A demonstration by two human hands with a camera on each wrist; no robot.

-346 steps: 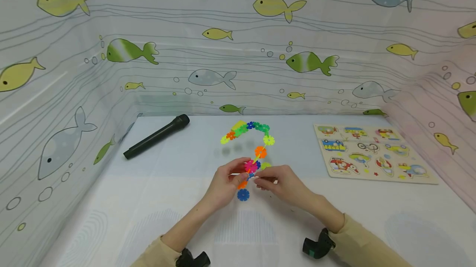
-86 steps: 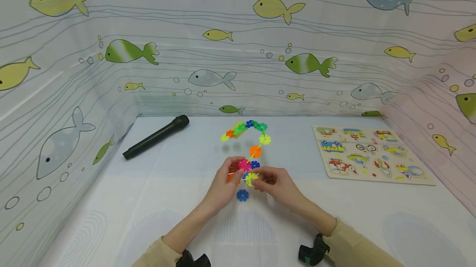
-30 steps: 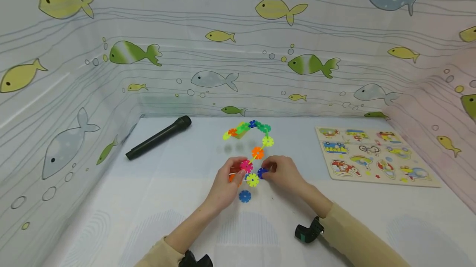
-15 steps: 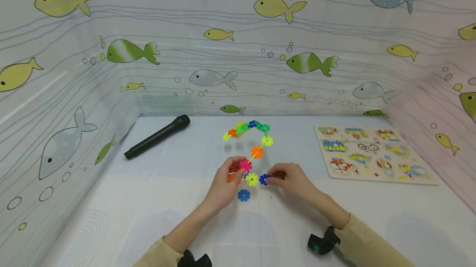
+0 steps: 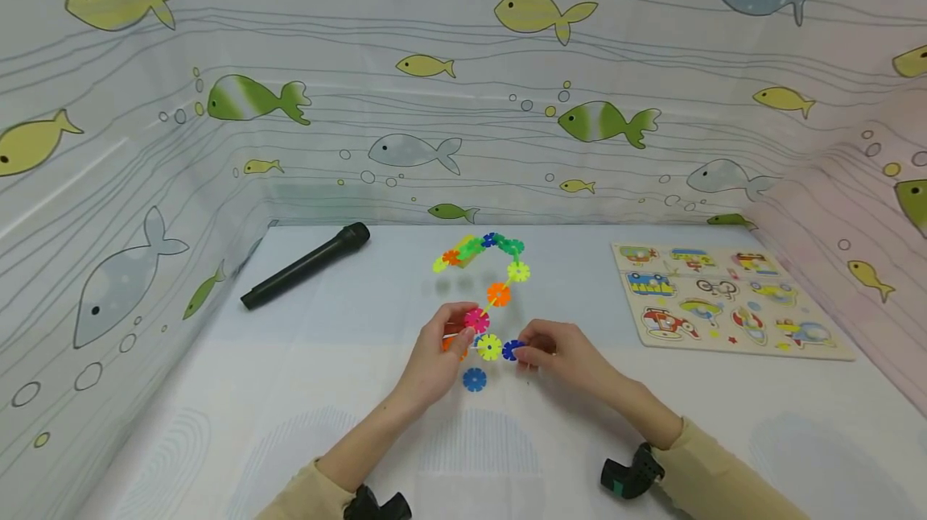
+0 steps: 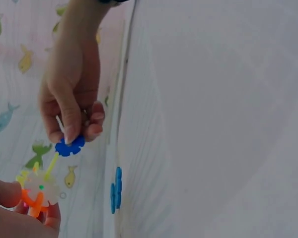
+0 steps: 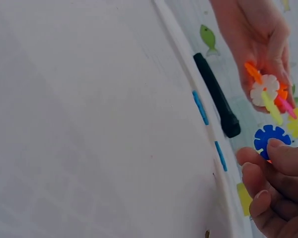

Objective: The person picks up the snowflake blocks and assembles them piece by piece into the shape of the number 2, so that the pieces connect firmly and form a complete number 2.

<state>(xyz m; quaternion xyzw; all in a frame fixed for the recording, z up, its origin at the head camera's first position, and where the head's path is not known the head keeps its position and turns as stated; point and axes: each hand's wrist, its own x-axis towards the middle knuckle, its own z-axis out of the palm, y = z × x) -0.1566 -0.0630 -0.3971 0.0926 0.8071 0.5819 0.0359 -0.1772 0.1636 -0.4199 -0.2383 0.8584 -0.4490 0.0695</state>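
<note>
My left hand (image 5: 427, 359) grips a chain of slotted plastic snowflake discs near its pink disc (image 5: 476, 320). A white disc (image 7: 264, 90) and orange ones show at its fingers in the right wrist view. From there the chain curves away through an orange disc (image 5: 499, 294) to green and blue ones at the back. A yellow disc (image 5: 489, 347) stands out beside the left thumb. My right hand (image 5: 568, 351) pinches a dark blue disc (image 5: 511, 350) between thumb and fingers, its edge at the yellow disc's edge. Whether these two are joined, I cannot tell.
A lighter blue disc (image 5: 475, 379) lies on the table in front of the hands; the right wrist view shows a second blue disc (image 7: 221, 156). A black microphone (image 5: 304, 266) lies back left. A wooden vehicle puzzle board (image 5: 731, 301) lies at the right.
The yellow disc, earlier in the right fingers, now sits at the chain by the left hand. The right hand has taken up the dark blue disc and brought it toward the yellow one.
</note>
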